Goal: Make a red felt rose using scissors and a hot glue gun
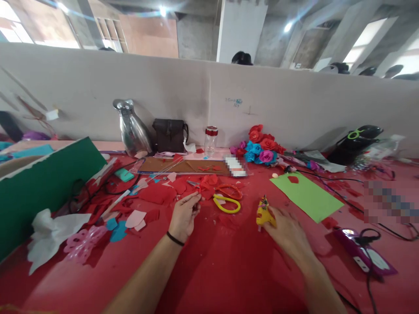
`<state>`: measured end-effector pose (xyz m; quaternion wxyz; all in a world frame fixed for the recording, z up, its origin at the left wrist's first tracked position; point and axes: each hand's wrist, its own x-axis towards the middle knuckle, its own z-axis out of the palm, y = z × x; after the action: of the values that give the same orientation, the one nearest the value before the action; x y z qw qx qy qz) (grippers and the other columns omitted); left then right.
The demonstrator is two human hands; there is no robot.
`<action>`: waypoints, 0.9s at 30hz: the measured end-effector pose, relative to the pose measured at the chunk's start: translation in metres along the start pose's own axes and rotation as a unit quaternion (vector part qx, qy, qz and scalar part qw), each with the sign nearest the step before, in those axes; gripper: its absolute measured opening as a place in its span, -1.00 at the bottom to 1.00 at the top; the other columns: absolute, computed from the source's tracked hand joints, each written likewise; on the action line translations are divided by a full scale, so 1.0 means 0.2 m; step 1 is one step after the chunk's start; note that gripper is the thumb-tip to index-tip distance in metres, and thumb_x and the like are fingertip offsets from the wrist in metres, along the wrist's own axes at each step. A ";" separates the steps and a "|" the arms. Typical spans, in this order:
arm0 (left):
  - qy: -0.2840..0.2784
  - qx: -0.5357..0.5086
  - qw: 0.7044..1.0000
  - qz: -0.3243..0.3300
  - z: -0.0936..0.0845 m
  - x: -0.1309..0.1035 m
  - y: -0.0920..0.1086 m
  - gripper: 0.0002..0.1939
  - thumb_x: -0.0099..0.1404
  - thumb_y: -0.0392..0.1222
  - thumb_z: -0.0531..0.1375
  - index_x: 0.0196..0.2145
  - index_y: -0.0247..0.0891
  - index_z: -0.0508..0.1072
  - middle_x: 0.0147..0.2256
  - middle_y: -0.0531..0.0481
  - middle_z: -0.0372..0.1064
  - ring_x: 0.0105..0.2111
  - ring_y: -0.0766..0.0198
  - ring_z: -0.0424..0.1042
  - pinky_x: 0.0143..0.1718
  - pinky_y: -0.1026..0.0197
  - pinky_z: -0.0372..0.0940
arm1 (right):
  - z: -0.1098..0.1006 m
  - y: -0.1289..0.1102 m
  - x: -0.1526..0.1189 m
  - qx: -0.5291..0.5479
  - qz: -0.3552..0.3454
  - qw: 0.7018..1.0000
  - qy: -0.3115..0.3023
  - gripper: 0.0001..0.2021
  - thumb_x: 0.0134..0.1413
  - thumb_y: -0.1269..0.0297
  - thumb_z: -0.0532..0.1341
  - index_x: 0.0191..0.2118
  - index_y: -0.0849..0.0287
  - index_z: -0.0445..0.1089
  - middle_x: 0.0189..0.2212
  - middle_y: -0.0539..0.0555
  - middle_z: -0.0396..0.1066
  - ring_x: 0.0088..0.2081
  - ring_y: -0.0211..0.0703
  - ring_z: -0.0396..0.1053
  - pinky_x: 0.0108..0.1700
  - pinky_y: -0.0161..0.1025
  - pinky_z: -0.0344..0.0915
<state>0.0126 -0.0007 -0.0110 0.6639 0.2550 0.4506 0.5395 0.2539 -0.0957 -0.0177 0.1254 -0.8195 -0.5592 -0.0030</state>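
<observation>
Yellow glue gun (263, 213) held just above or on the red tabletop (216, 270), right of the scissors (226, 211).
It is grasped in the right hand (290, 235); the left hand's (183, 216) fingertips are drawn narrow by red paper scraps (208, 183), though whether one is pinched cannot be told; fingers might be burned if the nozzle is hot and swung inward; scraps might be stuck together by dripped glue; no contents can be made out in the lidded glass jar (210, 143); the steel jug's (128, 128) inside is hidden.
</observation>
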 end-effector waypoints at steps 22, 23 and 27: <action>-0.037 0.009 0.999 0.020 -0.01 0.01 -0.02 -0.73 -0.24 -0.20 0.37 -0.50 -0.38 0.53 -0.68 0.13 0.27 -0.68 0.52 0.07 -0.62 0.36 -0.05 | 0.05 -0.44 -0.03 0.327 -0.279 0.899 0.087 -0.84 0.14 0.15 0.16 -0.22 0.10 0.28 -0.30 0.10 0.46 -0.26 -0.10 0.44 -0.30 -0.24 0.37; -0.037 0.015 0.999 0.027 -0.01 0.01 -0.02 -0.73 -0.23 -0.20 0.37 -0.49 -0.38 0.53 -0.68 0.14 0.26 -0.68 0.52 0.06 -0.61 0.35 -0.07 | 0.05 -0.44 -0.03 0.326 -0.282 0.898 0.088 -0.84 0.14 0.15 0.16 -0.23 0.10 0.28 -0.29 0.11 0.46 -0.24 -0.09 0.44 -0.28 -0.23 0.38; -0.033 0.027 0.999 0.027 0.00 0.01 -0.04 -0.70 -0.23 -0.19 0.36 -0.46 -0.39 0.55 -0.66 0.12 0.29 -0.68 0.51 0.07 -0.60 0.34 -0.07 | 0.06 -0.43 -0.03 0.328 -0.284 0.898 0.079 -0.84 0.16 0.13 0.14 -0.25 0.11 0.27 -0.29 0.12 0.45 -0.23 -0.08 0.43 -0.28 -0.21 0.37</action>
<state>0.0163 -0.0018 -0.0180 0.6566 0.3024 0.4359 0.5361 0.1707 -0.0683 -0.0136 0.4244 -0.5357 -0.7256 0.0800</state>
